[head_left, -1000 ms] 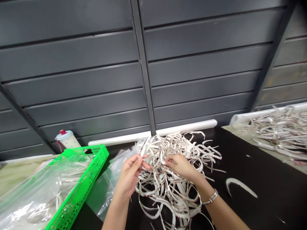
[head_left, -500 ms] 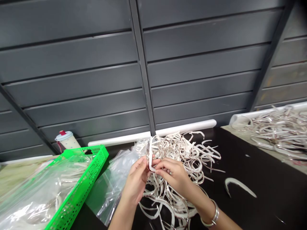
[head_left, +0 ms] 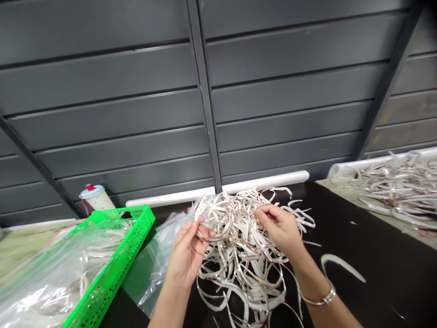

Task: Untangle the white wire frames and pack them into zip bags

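Note:
My left hand (head_left: 189, 243) is closed around a thin curved strip (head_left: 201, 205), white with a shiny edge, which stands up from between thumb and fingers. To its right, my right hand (head_left: 278, 228) is over the pile of strips (head_left: 244, 255), its thumb and fingertips pinched together. Whatever lies in that pinch is too small to make out. Tangled white and silvery-brown strips spread beneath and between both hands on the black table (head_left: 337, 237). A metal bangle circles my right wrist.
A green basket (head_left: 136, 241) with plastic bags of strips stands at left, flat clear bags (head_left: 160, 250) beside it. Behind it is a cup with a red cap (head_left: 97, 198). One loose strip (head_left: 341, 262) lies at right, with another strip pile (head_left: 403, 191) beyond. A grey panel wall rises behind.
My right hand has left the strip in my left hand and moved right over the pile. My left hand keeps the strip, shifting slightly left and turning more open toward me.

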`<state>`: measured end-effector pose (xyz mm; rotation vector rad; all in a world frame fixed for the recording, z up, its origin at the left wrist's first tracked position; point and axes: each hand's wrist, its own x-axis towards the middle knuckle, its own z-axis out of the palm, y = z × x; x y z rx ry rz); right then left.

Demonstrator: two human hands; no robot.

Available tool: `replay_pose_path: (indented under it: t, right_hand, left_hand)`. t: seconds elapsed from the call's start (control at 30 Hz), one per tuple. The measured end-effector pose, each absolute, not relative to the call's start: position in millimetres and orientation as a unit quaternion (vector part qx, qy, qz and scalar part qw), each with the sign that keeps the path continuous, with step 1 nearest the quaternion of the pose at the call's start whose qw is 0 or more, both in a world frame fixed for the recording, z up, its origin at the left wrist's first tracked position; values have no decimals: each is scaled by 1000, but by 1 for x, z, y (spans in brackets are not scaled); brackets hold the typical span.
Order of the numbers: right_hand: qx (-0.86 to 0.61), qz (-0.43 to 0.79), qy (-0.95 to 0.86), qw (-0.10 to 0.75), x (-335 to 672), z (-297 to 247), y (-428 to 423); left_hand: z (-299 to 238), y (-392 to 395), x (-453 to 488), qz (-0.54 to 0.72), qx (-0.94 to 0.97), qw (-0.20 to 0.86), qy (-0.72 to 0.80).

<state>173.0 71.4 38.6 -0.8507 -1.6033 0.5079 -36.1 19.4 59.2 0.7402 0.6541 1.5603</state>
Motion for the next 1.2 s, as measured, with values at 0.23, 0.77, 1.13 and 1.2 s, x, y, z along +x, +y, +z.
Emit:
replay_pose_path:
  t: [0.23,0.77,1.13,1.2]
  right_hand:
    - [-502,188,-790,297,201,38,90]
    - [-547,179,-809,123,164,-15,115]
    - [-502,165,-827,191,153,-12,113]
    - [-489,153,-833,210,147,-15,110]
  left_hand:
    - [68,15,-40,700,259,633,206]
    - [72,8,-45,687,300,630,201]
    - [76,4,-51,698,306,615,205]
    - [76,4,-51,701,307,610,204]
